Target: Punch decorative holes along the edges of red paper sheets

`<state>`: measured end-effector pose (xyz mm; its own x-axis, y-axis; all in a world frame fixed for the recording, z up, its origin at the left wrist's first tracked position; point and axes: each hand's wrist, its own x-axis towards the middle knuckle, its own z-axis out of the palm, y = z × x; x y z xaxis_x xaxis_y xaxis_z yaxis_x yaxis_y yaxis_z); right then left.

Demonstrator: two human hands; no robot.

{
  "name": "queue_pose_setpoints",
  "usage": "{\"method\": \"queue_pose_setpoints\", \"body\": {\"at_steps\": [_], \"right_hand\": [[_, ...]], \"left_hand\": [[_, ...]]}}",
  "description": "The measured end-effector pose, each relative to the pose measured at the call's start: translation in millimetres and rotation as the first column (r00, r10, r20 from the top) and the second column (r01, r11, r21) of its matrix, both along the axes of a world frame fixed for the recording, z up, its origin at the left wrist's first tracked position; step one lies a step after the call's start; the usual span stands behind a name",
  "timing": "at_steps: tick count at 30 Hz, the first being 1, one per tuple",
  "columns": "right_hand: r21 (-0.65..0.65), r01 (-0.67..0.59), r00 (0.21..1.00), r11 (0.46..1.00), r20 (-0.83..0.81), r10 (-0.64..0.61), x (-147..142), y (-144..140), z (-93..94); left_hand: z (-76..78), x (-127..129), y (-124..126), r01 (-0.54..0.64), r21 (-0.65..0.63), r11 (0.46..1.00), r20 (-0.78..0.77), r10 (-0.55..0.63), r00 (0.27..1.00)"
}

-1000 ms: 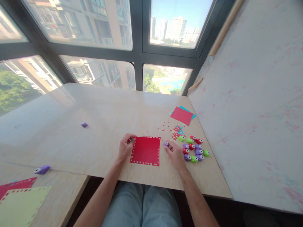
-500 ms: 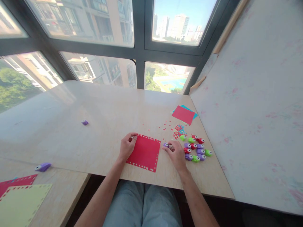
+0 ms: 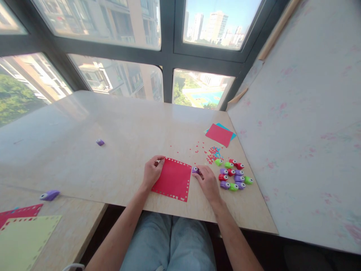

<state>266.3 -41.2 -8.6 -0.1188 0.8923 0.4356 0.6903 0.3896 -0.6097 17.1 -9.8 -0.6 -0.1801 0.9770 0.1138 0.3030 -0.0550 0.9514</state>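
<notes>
The red paper square (image 3: 172,179), flat near the counter (image 3: 113,150) edge, is pinched at its far left corner by the left hand (image 3: 152,172). A purple punch (image 3: 195,170), partly hidden, is gripped by the right hand (image 3: 208,181) just right of it.

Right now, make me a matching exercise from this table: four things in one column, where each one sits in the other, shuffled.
1. red punched sheet
2. left hand
3. right hand
4. lone small purple punch

A. far left on the table, apart from everything
B. on a purple punch beside the sheet
C. pinching the sheet's far left corner
D. flat between both hands

Pairs: 1-D, 2-C, 3-B, 4-A
</notes>
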Motion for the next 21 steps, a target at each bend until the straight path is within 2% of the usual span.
{"method": "queue_pose_setpoints", "body": {"at_steps": [10,21], "right_hand": [[-0.044,0.000,0.999,0.999,-0.034,-0.002,-0.1,2.1,-0.7],[-0.117,0.004,0.986,0.993,-0.164,-0.023,0.7,6.3,2.9]], "left_hand": [[2.7,2.1,-0.5,-0.021,0.031,0.999,-0.012,0.021,1.000],[0.0,1.2,-0.9,-0.074,0.030,0.997,0.115,0.070,0.991]]}}
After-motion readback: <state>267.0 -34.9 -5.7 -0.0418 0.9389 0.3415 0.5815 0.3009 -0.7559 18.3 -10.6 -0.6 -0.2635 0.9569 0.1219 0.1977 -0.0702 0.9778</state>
